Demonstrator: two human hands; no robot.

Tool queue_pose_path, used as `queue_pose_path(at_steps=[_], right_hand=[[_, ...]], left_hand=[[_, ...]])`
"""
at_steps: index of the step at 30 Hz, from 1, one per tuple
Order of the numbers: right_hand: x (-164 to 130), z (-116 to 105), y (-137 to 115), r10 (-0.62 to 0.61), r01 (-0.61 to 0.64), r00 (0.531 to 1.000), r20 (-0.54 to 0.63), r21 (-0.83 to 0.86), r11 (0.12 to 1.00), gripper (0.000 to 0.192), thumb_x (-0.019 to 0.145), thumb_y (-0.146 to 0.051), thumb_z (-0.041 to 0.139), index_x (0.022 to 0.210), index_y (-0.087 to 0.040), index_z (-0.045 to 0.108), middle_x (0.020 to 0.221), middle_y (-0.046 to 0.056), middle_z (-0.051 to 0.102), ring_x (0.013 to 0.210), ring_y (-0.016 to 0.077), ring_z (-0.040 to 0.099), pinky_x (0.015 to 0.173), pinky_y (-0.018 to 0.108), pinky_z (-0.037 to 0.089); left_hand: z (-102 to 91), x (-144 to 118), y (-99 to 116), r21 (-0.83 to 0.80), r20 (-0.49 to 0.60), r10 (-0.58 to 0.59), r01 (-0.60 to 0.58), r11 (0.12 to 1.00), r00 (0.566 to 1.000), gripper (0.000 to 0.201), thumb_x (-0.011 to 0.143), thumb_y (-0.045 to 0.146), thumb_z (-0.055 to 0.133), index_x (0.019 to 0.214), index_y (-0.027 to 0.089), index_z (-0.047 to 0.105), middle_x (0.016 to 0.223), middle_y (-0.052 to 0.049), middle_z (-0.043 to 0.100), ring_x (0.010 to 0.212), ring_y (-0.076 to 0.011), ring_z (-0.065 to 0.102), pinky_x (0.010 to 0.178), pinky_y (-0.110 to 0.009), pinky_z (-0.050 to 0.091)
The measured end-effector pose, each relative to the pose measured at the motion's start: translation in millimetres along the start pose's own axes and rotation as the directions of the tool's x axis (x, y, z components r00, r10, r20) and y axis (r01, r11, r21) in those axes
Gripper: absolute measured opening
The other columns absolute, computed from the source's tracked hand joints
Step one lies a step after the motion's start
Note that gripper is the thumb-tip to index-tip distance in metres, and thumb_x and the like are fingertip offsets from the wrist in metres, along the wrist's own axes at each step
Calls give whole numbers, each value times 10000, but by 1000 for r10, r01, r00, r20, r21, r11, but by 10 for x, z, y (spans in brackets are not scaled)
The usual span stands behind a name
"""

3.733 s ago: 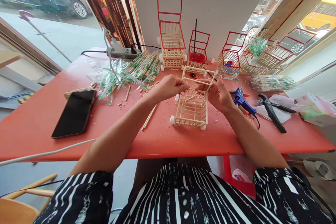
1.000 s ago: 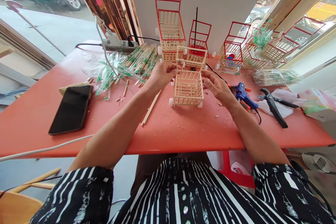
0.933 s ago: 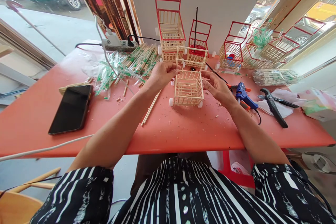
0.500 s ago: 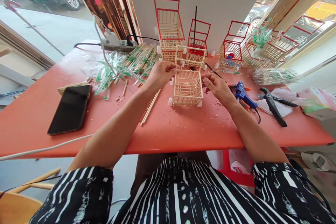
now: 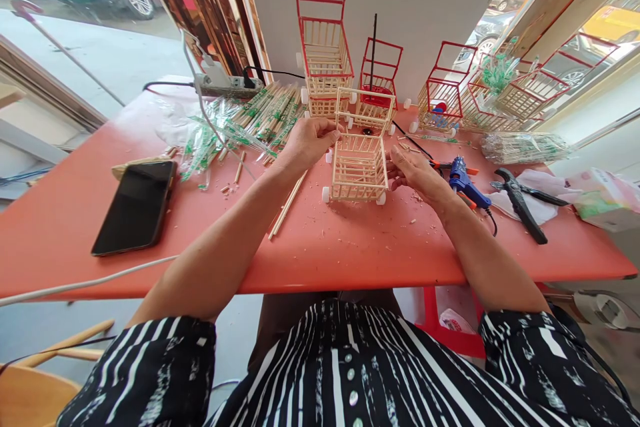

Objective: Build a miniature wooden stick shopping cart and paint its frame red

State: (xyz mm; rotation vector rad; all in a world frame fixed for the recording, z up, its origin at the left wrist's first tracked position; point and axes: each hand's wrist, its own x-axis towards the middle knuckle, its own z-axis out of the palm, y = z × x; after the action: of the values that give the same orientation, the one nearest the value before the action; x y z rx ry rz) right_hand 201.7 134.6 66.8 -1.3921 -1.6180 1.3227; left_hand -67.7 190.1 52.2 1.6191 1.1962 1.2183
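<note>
A small shopping cart (image 5: pixel 359 177) made of pale wooden sticks stands on the red table in front of me. White wheels sit at its lower corners, and an unpainted handle frame rises at its far end. My left hand (image 5: pixel 313 141) pinches the cart's far left corner, by the foot of the handle. Beside the cart's right wall is my right hand (image 5: pixel 414 172), its fingers apart and stretched towards the sticks. Whether those fingertips touch the wall is hard to make out.
Several finished carts with red trim, such as a tall one (image 5: pixel 325 47), line the wall. Wrapped sticks (image 5: pixel 270 113) and a phone (image 5: pixel 135 208) lie left. A blue glue gun (image 5: pixel 467 183), pliers (image 5: pixel 520 203) and a bundle of sticks (image 5: pixel 525 147) are at right.
My right hand has come lower and nearer to me along the cart's right side. My left hand stays at the far left corner, and the cart has barely shifted.
</note>
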Motion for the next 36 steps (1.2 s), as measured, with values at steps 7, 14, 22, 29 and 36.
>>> queue_pose_path(at_steps=[7,14,22,29,36], right_hand=[[-47,99,-64,-2,6,996,91,-40,999,724,905,-945,617,1089,-256,742,980,123,837,720,207,704,562,317,498],[-21,138,-33,63,-78,987,149,100,992,691,825,-887,782,1115,-267,689,960,73,823,725,177,719,554,263,513],[-26,141,-53,78,-107,982,170,168,980,648,849,-719,885,1251,-284,624,812,-22,760,645,121,684,542,206,502],[-27,72,-82,72,-105,985,156,213,971,542,878,-658,868,1200,-286,638,865,12,786,671,166,682,554,267,504],[-36,-177,-176,17,-12,1000,-17,254,967,584,884,-737,825,1207,-288,635,953,38,823,720,187,709,567,300,518]], left_hand=[[35,19,-19,2,-16,-8,8,1000,1000,111,905,127,741,900,149,849,856,-40,809,737,-134,693,730,-243,578],[36,-11,0,-31,-12,22,-23,999,1000,47,873,146,785,886,144,830,838,-39,798,734,-144,693,730,-255,579],[84,45,-93,-26,-53,14,-15,1000,998,89,887,157,760,892,161,848,823,-41,798,795,-177,741,784,-282,597],[8,-36,65,-48,-32,16,-17,999,999,122,969,239,764,965,148,845,896,-54,811,809,-148,715,753,-246,558],[-37,-43,92,-196,-91,-109,90,977,990,146,950,175,701,1024,158,825,990,-84,842,739,-124,668,640,-236,464]])
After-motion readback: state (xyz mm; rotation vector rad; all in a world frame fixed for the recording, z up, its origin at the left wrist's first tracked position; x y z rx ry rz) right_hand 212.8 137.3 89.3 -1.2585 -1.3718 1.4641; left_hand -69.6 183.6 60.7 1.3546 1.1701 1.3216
